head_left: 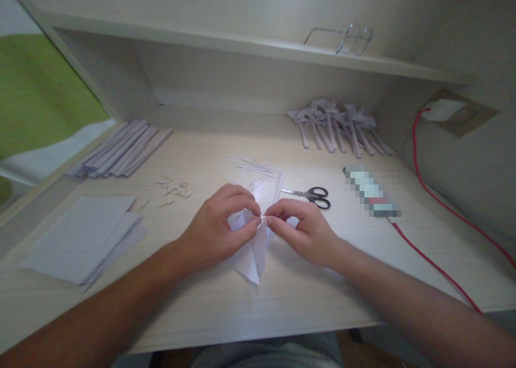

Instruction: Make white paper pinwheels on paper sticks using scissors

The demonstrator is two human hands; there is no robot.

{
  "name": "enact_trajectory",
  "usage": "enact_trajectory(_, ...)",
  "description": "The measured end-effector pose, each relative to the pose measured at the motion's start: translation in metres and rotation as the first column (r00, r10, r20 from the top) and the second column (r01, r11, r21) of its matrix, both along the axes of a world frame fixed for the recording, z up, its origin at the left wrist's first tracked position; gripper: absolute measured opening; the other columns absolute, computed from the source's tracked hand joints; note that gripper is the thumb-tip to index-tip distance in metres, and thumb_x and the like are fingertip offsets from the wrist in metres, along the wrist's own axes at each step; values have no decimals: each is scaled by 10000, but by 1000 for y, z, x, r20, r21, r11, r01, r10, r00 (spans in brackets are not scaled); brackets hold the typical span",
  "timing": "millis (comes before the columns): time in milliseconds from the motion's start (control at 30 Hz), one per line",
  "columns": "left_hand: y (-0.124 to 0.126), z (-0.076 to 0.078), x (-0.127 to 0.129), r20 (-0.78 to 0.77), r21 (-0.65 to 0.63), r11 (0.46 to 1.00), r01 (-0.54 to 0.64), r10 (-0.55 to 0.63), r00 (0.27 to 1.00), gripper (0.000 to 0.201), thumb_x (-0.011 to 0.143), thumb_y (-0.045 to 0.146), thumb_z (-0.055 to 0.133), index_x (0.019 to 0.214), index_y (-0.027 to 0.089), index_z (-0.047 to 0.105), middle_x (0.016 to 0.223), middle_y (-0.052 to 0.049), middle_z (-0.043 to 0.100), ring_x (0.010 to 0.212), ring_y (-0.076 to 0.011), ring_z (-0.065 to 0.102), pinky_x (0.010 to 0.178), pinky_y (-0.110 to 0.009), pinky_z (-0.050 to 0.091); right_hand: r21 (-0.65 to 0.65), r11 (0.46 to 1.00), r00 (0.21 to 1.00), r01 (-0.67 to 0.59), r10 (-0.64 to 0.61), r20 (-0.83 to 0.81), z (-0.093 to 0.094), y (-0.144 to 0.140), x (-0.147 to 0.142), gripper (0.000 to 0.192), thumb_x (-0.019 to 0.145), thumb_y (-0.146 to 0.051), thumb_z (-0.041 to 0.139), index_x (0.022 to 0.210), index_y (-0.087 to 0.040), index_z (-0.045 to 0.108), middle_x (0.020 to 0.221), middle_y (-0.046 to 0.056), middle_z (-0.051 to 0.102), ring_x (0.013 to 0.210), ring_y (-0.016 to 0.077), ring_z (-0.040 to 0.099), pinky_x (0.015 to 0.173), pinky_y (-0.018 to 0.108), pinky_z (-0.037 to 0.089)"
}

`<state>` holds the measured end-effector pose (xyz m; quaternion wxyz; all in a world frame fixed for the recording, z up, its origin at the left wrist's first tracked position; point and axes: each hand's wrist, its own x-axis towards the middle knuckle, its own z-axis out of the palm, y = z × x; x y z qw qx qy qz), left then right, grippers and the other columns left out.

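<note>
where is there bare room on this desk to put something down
Bare desk shows at the back between the rolled paper tubes and paper pinwheels, and nearer, between the folded paper and the desk's front edge. The middle is crowded: left hand and right hand at the folded paper, thin pale slivers and scissors just beyond.

In front of you, a pale wood-grain tabletop [193, 314] carries a stack of white sheets [84, 233] on the left, with rolled paper tubes [121, 150] behind it. Nearer your middle lie small pale pieces [179, 189], thin strips [256, 168] and black-handled scissors [312, 194]. To your right rests a pixelated device [373, 190]; behind it, paper pinwheels [332, 126] lie bunched together.
</note>
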<state>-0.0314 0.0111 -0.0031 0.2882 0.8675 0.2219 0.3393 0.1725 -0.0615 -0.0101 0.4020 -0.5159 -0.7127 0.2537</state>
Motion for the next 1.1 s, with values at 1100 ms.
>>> enact_trajectory(1100, 30, -21, -5, -102, -139, 935, -325, 313, 944, 255, 805, 197, 635, 1024, 193, 765, 1112, -81, 724, 1129, -279, 627, 1062, -460, 437, 55, 993, 984, 102, -92, -155, -9, 1, 2, 94, 853, -120, 719, 891, -202, 691, 814, -10, 706, 742, 132, 660, 706, 260, 517)
